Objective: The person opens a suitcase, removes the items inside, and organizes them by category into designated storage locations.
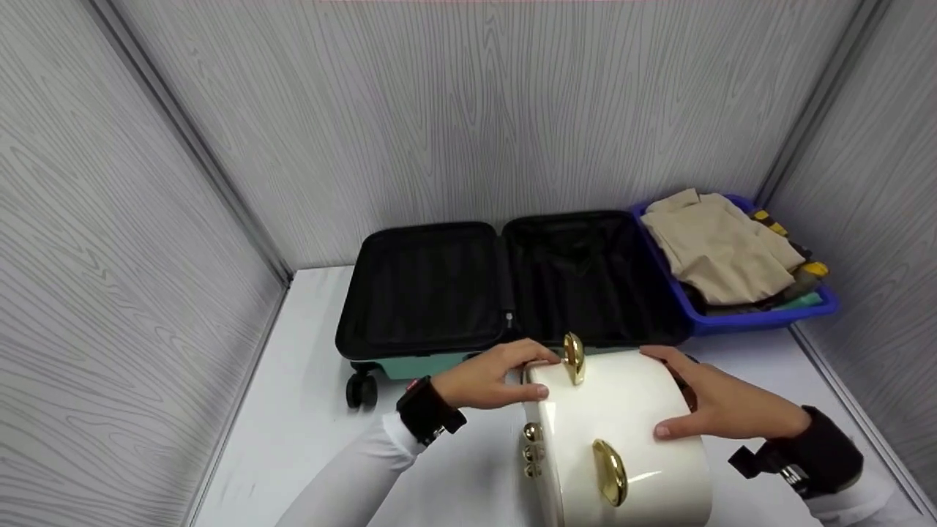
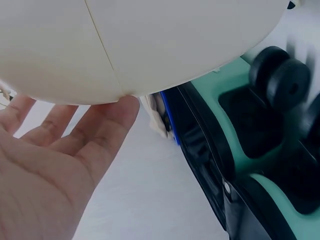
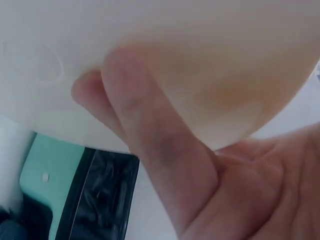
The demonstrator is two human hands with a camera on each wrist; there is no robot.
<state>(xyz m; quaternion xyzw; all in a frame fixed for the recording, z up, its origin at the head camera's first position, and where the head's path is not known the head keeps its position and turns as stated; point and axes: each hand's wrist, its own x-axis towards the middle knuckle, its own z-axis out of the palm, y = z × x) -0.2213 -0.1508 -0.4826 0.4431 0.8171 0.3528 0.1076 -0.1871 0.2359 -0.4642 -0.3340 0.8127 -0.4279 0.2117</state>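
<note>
A glossy cream-white case [image 1: 622,410] with a rounded body is held between both hands at the front right of the head view. Two gold ear-shaped pieces [image 1: 611,472] stand on its top, and several round gold knobs [image 1: 532,432] line its left face. My left hand [image 1: 487,377] grips the left end, thumb on the top edge; in the left wrist view its fingertips [image 2: 127,107] touch the curved white surface. My right hand [image 1: 725,399] grips the other side, thumb over the top. Its fingers [image 3: 130,80] press against the white surface in the right wrist view.
Behind the case, a mint-green suitcase [image 1: 432,293] lies spread open with black lining and black wheels [image 1: 361,390]. A blue basket [image 1: 761,320] holding a beige folded cloth [image 1: 721,245] and other fabric stands at its right. Grey wood-grain panels [image 1: 454,110] enclose the white table [image 1: 293,439].
</note>
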